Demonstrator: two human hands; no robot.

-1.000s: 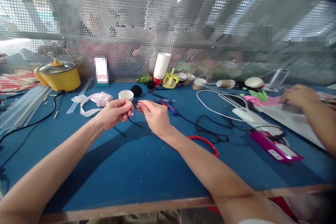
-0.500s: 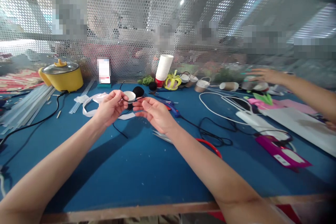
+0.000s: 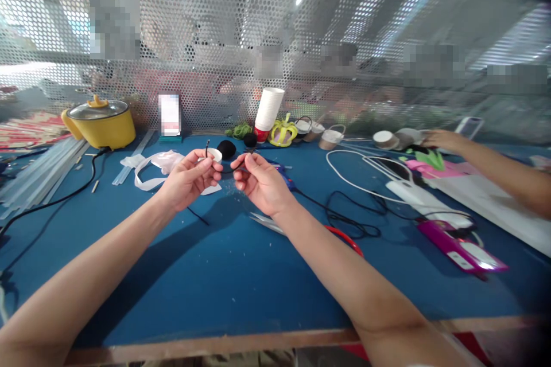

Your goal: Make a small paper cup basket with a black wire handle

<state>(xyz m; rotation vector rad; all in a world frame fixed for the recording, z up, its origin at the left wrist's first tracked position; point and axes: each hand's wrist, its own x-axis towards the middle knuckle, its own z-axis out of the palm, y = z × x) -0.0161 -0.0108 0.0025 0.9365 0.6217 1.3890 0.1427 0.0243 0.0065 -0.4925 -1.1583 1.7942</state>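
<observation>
**Desk:** What do the hands have?

**Photographer:** A thin black cord (image 3: pixel 232 170), pinched at both ends above a blue tabletop (image 3: pixel 224 275). The left hand (image 3: pixel 189 178) has its grip closed on one end, thumb against forefinger, with a short tip of cord standing up past the fingers. The right hand (image 3: pixel 258 180) has its grip closed on the other end, and the cord sags in a shallow loop between the two.

**Desk:** What sits around that cord?

**Photographer:** Just behind it, a small white cup (image 3: pixel 214 154), partly hidden by the left fingers, and a black pom-pom (image 3: pixel 226 148). Left of the cord, pale pink ribbon (image 3: pixel 155 163) lies in loose loops. Farther left, a yellow pot (image 3: pixel 100 123) with a glass lid, its black cable (image 3: pixel 55 200) running toward the near edge. Clear glue sticks (image 3: pixel 38 169) lie beside that.

**Desk:** And to the right?

**Photographer:** A blue glue gun (image 3: pixel 284 175) shows just past the right hand, which covers most of it. Under the right wrist lie scissors (image 3: pixel 267 222), and a red headband (image 3: pixel 346 241) is half hidden by the forearm. Behind the cord stand a stack of white cups (image 3: pixel 267 109) and a yellow-green crown (image 3: pixel 282 132). Far right, another person's hand (image 3: pixel 439 139) reaches among paper pieces, near a magenta packet (image 3: pixel 460 246).

**Desk:** Background?

**Photographer:** A perforated metal screen (image 3: pixel 275 40) closes off the tabletop's far edge.
</observation>
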